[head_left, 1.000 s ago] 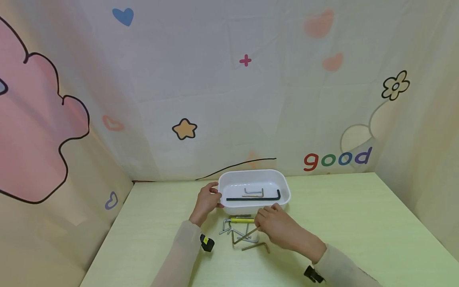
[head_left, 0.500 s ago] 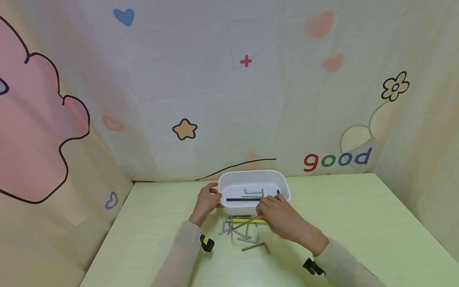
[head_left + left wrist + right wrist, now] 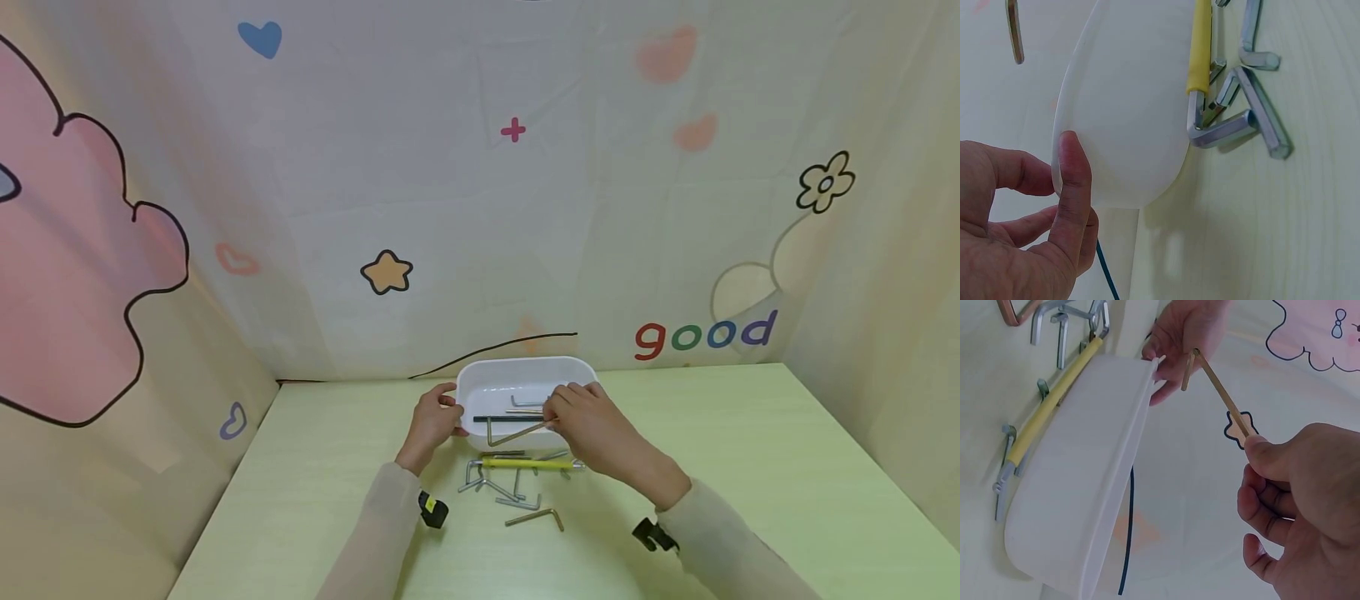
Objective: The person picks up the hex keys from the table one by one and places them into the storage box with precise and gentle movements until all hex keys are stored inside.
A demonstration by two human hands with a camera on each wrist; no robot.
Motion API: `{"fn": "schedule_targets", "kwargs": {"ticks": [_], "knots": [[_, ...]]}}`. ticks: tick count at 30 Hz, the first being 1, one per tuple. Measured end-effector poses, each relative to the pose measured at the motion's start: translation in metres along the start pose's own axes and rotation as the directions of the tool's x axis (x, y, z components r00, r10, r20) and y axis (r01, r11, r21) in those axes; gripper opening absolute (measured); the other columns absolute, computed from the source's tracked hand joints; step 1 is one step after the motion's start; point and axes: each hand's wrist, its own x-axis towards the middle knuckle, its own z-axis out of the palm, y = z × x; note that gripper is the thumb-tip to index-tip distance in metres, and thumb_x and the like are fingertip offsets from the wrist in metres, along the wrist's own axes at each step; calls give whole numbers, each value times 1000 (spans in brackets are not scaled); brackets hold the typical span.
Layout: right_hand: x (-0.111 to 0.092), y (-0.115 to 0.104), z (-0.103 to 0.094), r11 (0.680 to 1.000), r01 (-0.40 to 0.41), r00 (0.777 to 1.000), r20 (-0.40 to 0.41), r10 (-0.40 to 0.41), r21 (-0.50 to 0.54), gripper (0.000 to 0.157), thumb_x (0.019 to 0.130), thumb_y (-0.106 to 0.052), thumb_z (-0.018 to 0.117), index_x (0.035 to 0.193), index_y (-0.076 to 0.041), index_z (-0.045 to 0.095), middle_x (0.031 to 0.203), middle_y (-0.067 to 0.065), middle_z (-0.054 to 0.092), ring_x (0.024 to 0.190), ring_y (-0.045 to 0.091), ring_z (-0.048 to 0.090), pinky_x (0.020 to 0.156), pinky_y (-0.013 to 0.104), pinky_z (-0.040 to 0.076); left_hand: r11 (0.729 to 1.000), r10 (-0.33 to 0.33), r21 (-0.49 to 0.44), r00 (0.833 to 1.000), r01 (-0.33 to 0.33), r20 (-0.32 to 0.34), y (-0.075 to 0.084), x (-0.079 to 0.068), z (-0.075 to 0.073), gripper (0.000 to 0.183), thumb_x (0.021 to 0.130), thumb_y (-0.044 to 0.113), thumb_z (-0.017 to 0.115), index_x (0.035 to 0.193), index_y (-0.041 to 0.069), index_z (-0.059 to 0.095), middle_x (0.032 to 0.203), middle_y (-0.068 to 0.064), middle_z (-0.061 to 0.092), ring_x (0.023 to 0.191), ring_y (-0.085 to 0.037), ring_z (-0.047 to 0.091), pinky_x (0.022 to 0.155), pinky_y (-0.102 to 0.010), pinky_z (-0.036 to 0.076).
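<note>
My left hand (image 3: 433, 423) pinches the left end rim of a white plastic tray (image 3: 487, 396), thumb and fingers on either side in the left wrist view. Between the thumb and fingertips of my right hand (image 3: 588, 433) is a brass-coloured hex key (image 3: 1219, 390), raised above the tray's front rim, its short bent end pointing away from the hand. Inside the tray lie a long black hex key (image 3: 502, 419) and smaller silver and brass ones, partly covered by my right hand. In front of the tray is a yellow-sleeved hex key (image 3: 517, 463).
Several silver hex keys (image 3: 517, 502) lie loosely piled around the yellow-sleeved one. Nearer me, a separate brass hex key (image 3: 531, 517) lies on the pale green table (image 3: 750, 467). A printed curtain (image 3: 450, 183) hangs behind the tray.
My right hand has lifted the brass hex key from over the pile and moved it up and forward above the tray's front edge. My left hand has stayed at the rim.
</note>
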Motion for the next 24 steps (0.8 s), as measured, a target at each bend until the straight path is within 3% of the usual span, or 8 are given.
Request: {"fn": "schedule_targets", "kwargs": {"ticks": [14,24], "knots": [[20,22,2,998,-51,994,-91,55,49,13,87,-13,72,94,-11,61,91,0,62,90,20,56,76,36,43,1000,-11,4,1000,11,1,-1,0,0,52,88,2,56,139,2,50,102,-13,50,67,-17,56,61,-32,62],[34,35,16,994,-94,992,-77,99,64,9,93,-15,66,97,-9,60,95,2,61,96,23,56,81,42,45,1000,-17,-5,1000,17,-6,-2,3,1,51,87,2,56,138,3,51,102,-12,50,68,-17,54,58,-28,61]]}}
